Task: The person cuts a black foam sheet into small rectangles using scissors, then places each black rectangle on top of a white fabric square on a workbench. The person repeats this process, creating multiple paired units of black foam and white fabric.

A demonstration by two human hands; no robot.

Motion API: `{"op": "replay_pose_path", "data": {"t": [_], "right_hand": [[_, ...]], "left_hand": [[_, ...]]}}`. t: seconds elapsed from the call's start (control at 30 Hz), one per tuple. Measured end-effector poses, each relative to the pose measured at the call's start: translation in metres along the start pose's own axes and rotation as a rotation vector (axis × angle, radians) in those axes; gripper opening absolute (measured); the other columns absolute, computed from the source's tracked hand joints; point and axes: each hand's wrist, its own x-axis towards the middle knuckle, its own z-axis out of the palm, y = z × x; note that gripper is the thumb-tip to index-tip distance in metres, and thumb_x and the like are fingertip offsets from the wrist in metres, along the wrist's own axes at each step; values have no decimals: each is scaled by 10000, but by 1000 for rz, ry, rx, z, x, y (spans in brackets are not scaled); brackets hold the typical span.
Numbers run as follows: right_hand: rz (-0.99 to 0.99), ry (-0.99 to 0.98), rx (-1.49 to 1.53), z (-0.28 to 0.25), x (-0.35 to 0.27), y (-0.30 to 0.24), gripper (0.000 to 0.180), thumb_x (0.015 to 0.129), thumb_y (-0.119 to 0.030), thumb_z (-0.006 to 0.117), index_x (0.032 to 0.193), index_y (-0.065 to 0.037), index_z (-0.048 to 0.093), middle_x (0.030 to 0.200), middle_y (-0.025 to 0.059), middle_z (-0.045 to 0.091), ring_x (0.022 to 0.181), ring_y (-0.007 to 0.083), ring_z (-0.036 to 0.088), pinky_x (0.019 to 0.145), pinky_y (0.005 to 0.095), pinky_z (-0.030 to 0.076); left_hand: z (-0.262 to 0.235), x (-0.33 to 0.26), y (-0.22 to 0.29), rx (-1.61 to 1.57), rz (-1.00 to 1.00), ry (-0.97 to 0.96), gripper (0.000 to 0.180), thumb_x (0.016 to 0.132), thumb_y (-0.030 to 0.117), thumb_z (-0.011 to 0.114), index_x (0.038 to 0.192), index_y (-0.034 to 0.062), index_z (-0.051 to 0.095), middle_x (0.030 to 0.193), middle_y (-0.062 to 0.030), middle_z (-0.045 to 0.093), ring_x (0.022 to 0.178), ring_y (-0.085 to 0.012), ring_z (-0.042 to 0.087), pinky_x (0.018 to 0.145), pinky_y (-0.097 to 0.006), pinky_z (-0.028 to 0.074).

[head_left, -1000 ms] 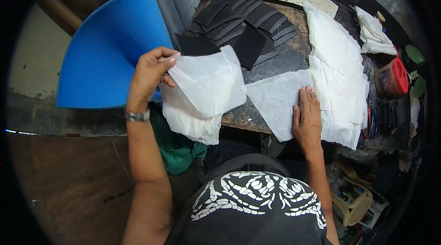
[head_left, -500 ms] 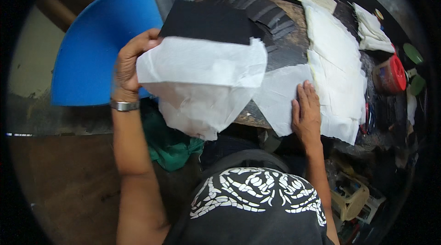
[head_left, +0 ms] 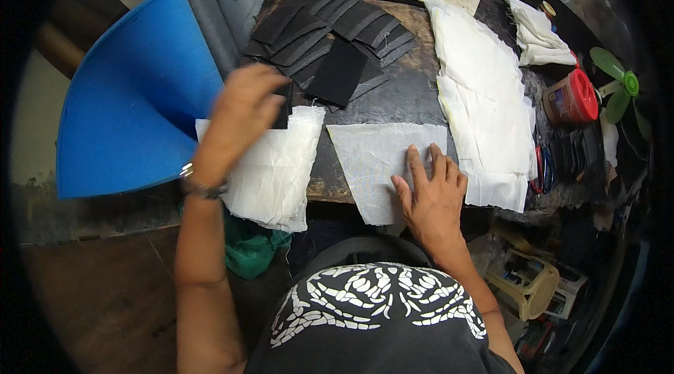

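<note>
**Fabric-cutting surface: hands and stock**

Left hand (head_left: 239, 118): blurred, over the top edge of a stack of white fabric pieces (head_left: 270, 170) at the near left corner of the surface (head_left: 407, 93). Its fingers curl downward over a black fabric piece (head_left: 283, 113) at the stack's top edge; whether they pinch it cannot be told. A wristwatch (head_left: 200, 188) sits on the wrist. The stack overhangs the near edge of the surface.

Right hand (head_left: 432, 195): flat, palm down, fingers spread and pressing on a single white fabric sheet (head_left: 372, 163). The sheet lies at the near middle of the surface, just right of the stack, and its lower tip hangs over the edge.

Black fabric pieces (head_left: 330, 34): many, overlapped in a loose fan on the far left of the surface, beyond both hands.

Large white fabric sheets (head_left: 484, 100): layered along the right side, just beside the sheet under the right hand.

Folded white cloths (head_left: 540, 37): far right.

Jar with a red lid (head_left: 570, 97): lying at the right edge, near the large sheets.

Scissors (head_left: 542, 167): below the jar, beside the large sheets.

Blue foam sheet (head_left: 133, 107): curved, standing left of the surface.

Green cloth (head_left: 249, 251): below the stack, under the edge.
</note>
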Motion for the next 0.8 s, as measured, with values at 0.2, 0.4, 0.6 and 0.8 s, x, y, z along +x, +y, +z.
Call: {"op": "replay_pose_path", "data": {"t": [0.2,0.4,0.6,0.8], "right_hand": [[-44,1,65,2,-2,15,475,892,-304,650,1279,-37,583,1275,231,548,1129,362,522,952,473,386],[67,111,575,-9,9,42,294,922,-103,622,1197,-2,624,1136,196,594,1013,331,584,879,372,473],[78,108,1100,-15,54,38,237,948,-90,603,1156,21,627,1025,105,609,919,168,590,787,285,472],[5,148,1113,-2,89,24,252,981,-120,559,1184,17,616,1057,131,658,892,197,668,755,297,538]], "left_hand": [[67,45,28,121,98,-350,456,823,25,629,1277,7,579,1365,-191,499,1249,-349,495,1062,-408,412],[67,51,16,-299,-268,29,213,945,92,564,1098,-48,615,993,-136,677,807,-220,698,708,-339,568],[43,45,73,-481,-362,210,286,939,93,561,1200,4,635,903,-174,704,812,-198,722,658,-325,567],[59,35,112,-560,75,33,458,859,31,598,1317,33,588,1354,-218,562,1234,-309,567,1058,-389,423]]}}
